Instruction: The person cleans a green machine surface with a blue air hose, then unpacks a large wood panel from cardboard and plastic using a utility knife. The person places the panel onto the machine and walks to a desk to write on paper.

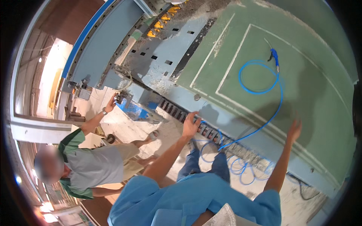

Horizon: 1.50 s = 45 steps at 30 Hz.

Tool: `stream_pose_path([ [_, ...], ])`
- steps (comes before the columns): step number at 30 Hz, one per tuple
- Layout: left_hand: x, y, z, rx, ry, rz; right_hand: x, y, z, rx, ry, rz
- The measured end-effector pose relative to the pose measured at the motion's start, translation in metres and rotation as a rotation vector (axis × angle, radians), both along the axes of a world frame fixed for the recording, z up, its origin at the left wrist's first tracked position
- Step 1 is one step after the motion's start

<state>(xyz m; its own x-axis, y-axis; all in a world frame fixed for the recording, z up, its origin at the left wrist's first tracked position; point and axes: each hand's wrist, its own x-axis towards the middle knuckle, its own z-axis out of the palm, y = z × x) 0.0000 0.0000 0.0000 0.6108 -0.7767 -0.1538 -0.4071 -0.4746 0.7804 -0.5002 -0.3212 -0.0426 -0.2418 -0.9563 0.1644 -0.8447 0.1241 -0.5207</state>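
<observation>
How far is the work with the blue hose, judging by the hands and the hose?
Done: the hose is laid out on the green platform, its nozzle resting there. In hand: nothing is gripped; the left hand is open by the platform edge, the right hand open above it. Left: more hose lies coiled below.

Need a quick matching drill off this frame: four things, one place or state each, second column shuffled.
Things:
1. left hand
2. right hand
3. air gun
4. co-worker's hand

Places or states:
A. lies on the green platform, at the end of the blue hose
B. open, raised by the platform's slotted edge, next to the hose
C. reaches up to the grey machine
D. open, fingers spread, over the green surface

Pairs: 1-B, 2-D, 3-A, 4-C
</observation>
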Motion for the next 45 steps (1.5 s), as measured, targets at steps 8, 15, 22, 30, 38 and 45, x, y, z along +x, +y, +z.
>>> stream_pose_path([
  [8, -0.011, -0.212, -0.041, 0.230, -0.416, 0.449, -0.189, -0.016, -0.071, 0.120, 0.461, -0.110],
  [15, -0.050, -0.252, -0.056, 0.473, -0.621, 0.587, -0.018, -0.035, -0.002, -0.151, -0.271, -0.002],
  [22, -0.045, -0.248, -0.068, 0.511, -0.683, 0.550, 0.368, -0.024, 0.114, 0.452, -1.140, 1.051],
  [30, -0.037, -0.223, -0.121, 0.630, -0.777, 0.440, 0.503, -0.016, 0.160, 0.340, -0.731, 1.479],
  [38, -0.046, -0.239, -0.094, 0.424, -0.707, 0.576, 0.536, -0.022, 0.169, 0.373, -0.735, 1.498],
  [45, -0.048, -0.246, -0.080, 0.365, -0.663, 0.614, 0.545, -0.022, 0.168, 0.337, -0.741, 1.486],
])
